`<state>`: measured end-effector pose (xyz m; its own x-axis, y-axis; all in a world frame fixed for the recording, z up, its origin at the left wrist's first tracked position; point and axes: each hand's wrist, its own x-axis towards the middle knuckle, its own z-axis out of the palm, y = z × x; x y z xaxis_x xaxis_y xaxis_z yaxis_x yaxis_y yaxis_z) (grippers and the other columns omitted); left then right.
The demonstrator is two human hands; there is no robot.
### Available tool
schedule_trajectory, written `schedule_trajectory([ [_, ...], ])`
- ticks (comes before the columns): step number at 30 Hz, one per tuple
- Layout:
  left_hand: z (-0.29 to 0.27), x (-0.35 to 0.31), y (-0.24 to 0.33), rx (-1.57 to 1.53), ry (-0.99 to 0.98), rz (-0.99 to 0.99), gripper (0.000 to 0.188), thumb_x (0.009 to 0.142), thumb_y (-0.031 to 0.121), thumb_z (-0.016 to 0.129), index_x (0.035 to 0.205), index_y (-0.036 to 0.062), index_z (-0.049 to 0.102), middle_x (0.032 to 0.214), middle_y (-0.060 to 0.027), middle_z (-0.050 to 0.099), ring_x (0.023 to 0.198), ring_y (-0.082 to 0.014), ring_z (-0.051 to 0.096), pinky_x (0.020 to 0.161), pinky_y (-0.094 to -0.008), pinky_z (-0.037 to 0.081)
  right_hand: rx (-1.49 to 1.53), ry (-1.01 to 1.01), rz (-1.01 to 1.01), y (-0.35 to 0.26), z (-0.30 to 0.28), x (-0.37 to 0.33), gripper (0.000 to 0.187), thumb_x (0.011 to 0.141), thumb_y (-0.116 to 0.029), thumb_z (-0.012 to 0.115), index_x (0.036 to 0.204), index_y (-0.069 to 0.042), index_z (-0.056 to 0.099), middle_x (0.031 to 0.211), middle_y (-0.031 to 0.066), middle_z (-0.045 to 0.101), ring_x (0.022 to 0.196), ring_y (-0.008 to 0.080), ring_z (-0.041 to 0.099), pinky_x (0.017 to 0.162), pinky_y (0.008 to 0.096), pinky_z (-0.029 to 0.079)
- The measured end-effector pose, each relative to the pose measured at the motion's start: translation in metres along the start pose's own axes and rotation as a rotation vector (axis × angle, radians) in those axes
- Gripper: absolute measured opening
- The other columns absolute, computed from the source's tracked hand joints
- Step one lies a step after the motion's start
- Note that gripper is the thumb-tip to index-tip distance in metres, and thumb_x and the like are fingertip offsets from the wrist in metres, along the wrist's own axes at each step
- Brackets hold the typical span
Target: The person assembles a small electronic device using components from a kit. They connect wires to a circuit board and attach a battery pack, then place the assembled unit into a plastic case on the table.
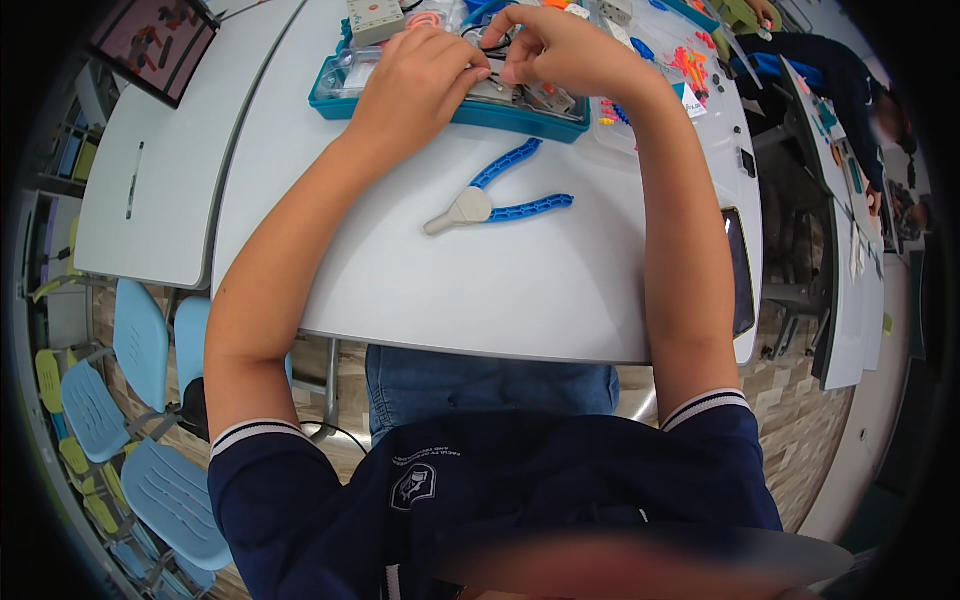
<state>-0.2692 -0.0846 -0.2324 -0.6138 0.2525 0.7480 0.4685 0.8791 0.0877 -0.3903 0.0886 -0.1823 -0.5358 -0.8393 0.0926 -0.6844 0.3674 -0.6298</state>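
the near half of the white table (480, 290) lay open between the forearms, broken only by the blue-handled pliers (500, 197). farther back, the teal tray (520, 118) blocked the way, with loose coloured parts (690, 65) crowding its right.

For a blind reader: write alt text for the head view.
Both hands, left hand and right hand, pinch small parts over a teal tray on a white table. Blue-handled pliers lie open nearer the person, untouched.
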Motion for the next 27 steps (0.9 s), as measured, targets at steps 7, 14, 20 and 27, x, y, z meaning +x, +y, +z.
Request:
schedule_trajectory([
  [7, 0.001, 0.001, 0.003, 0.151, 0.085, 0.182, 0.011, 0.085, 0.007, 0.07, 0.096, 0.0095, 0.07, 0.098, -0.0033, 0.07, 0.103, -0.023, 0.064, 0.1, -0.0398, 0.047, -0.132, 0.028, 0.064, -0.03, -0.048, -0.029, 0.019, 0.077, -0.007, 0.079, 0.094, 0.002, 0.075, 0.073, 0.0147, 0.073, 0.07, 0.0202, 0.07, 0.064, 0.0349, 0.053],
  [14, 0.003, 0.0, 0.009, 0.167, 0.1, 0.227, 0.014, 0.084, 0.009, 0.072, 0.098, 0.0098, 0.071, 0.1, -0.0019, 0.071, 0.106, -0.0226, 0.064, 0.097, -0.0383, 0.047, -0.517, -0.13, 0.194, -0.043, -0.041, -0.028, 0.016, 0.074, -0.013, 0.079, 0.079, 0.001, 0.075, 0.073, 0.0179, 0.071, 0.07, 0.028, 0.07, 0.066, 0.0374, 0.054],
  [20, 0.001, -0.001, 0.01, 0.138, 0.076, 0.219, 0.013, 0.087, 0.015, 0.075, 0.097, 0.0084, 0.071, 0.102, -0.003, 0.071, 0.106, -0.0235, 0.063, 0.096, -0.0391, 0.047, -0.425, 0.098, 0.137, -0.039, -0.052, -0.033, 0.016, 0.072, -0.011, 0.079, 0.079, 0.003, 0.075, 0.072, 0.0203, 0.071, 0.067, 0.0287, 0.068, 0.065, 0.0388, 0.053],
  [27, 0.0, 0.0, 0.01, 0.074, 0.069, 0.219, 0.012, 0.087, 0.015, 0.076, 0.095, 0.0073, 0.071, 0.101, -0.0041, 0.071, 0.106, -0.0246, 0.063, 0.094, -0.0399, 0.047, -0.364, 0.236, 0.144, -0.056, -0.07, -0.049, 0.015, 0.074, -0.006, 0.078, 0.083, 0.006, 0.076, 0.073, 0.0209, 0.071, 0.066, 0.0251, 0.067, 0.065, 0.0369, 0.052],
])
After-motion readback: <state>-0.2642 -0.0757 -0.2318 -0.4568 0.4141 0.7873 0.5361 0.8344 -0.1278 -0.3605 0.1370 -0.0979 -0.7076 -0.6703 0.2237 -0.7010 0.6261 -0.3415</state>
